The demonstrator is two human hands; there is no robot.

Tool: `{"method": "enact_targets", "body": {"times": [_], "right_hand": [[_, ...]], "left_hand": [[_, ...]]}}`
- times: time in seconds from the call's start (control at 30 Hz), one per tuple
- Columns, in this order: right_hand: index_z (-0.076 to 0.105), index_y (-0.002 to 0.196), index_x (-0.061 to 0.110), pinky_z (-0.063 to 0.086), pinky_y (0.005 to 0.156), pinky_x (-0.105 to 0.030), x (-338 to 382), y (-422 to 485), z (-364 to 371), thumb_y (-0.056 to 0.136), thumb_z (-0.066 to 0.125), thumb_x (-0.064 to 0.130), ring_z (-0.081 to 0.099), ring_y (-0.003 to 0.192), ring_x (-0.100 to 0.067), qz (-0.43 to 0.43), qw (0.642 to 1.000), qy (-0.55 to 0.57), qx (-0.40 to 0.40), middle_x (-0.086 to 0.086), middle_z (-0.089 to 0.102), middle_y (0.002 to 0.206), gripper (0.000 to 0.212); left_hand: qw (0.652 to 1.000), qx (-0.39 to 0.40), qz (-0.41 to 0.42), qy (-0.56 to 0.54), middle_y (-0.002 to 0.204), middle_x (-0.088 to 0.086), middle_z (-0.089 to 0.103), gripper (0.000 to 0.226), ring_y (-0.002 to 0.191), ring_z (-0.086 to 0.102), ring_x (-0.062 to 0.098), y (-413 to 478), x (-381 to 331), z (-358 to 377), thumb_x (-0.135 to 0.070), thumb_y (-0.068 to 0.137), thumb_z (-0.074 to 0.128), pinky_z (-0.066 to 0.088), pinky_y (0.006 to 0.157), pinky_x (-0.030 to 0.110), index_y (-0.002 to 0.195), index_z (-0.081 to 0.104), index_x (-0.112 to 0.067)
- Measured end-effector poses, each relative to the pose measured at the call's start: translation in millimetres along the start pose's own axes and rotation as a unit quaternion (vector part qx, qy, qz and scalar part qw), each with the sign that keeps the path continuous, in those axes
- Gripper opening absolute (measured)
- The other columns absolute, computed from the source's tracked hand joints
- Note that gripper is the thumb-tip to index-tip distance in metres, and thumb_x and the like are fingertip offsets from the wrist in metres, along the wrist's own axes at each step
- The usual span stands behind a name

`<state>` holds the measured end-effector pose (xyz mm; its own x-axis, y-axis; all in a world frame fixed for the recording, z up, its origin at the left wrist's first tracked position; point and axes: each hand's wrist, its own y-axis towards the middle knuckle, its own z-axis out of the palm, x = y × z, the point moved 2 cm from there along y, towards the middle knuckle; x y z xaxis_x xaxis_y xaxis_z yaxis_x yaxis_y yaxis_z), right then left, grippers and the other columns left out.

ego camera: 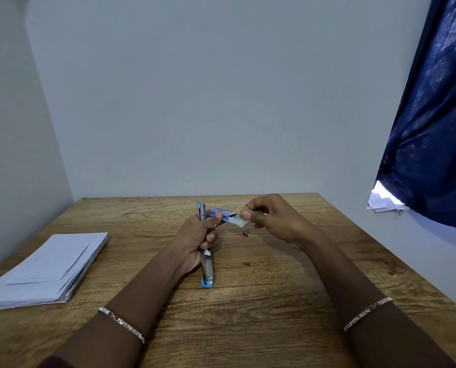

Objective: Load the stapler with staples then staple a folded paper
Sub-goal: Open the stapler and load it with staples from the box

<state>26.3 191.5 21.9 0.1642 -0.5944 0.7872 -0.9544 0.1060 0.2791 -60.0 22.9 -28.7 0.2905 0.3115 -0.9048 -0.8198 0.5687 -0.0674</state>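
Observation:
My left hand (197, 240) grips a blue stapler (207, 272) that lies swung open, its metal staple channel showing toward me and its other arm pointing away. The thumb of that hand also pins a small blue staple box (223, 211) against the stapler. My right hand (272, 219) pinches the pale inner tray or flap (239, 221) at the box's right end between thumb and forefinger. A small grey block of staples (247, 233) rests on the wooden table (274, 288) just below my right hand.
A stack of white papers (46, 269) lies at the table's left edge. Walls stand close behind and to the left. A dark blue curtain (434, 128) hangs at the right, above the table's right edge.

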Motion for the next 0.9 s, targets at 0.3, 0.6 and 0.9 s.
{"method": "enact_targets", "body": {"times": [0.3, 0.6, 0.9], "right_hand": [[0.074, 0.081, 0.026, 0.046, 0.075, -0.033, -2.1, -0.1, -0.9, 0.094, 0.070, 0.022, 0.056, 0.080, -0.016, 0.003, 0.999, 0.031, 0.035, -0.014, 0.068, 0.086, 0.015], [0.072, 0.085, 0.026, 0.045, 0.070, -0.030, 3.8, -4.1, 0.4, 0.094, 0.069, 0.021, 0.054, 0.082, -0.015, -0.024, 0.998, 0.042, 0.047, -0.005, 0.066, 0.094, 0.011], [0.068, 0.096, 0.012, 0.049, 0.068, -0.022, 4.7, -5.8, -1.7, 0.100, 0.061, 0.017, 0.061, 0.082, -0.005, -0.002, 0.994, 0.096, 0.049, 0.007, 0.066, 0.088, 0.009]], "left_hand": [[1.000, -0.005, -0.008, -0.004, 0.046, 0.005, 0.038, 0.023, 0.024, 0.026, 0.006, 0.2, -0.4, 0.1, -0.017, 0.093, 0.066, 0.022, 0.027, 0.012, 0.081, 0.051, -0.004], [1.000, 0.014, -0.021, -0.006, 0.044, 0.005, 0.044, 0.025, 0.022, 0.026, 0.007, 2.2, 0.5, -2.3, -0.022, 0.090, 0.068, 0.024, 0.028, 0.011, 0.087, 0.057, 0.000], [1.000, 0.024, 0.000, -0.009, 0.037, 0.000, 0.038, 0.025, 0.022, 0.026, 0.005, -0.4, -3.0, 0.1, -0.018, 0.094, 0.064, 0.022, 0.024, 0.014, 0.078, 0.048, -0.007]]}}
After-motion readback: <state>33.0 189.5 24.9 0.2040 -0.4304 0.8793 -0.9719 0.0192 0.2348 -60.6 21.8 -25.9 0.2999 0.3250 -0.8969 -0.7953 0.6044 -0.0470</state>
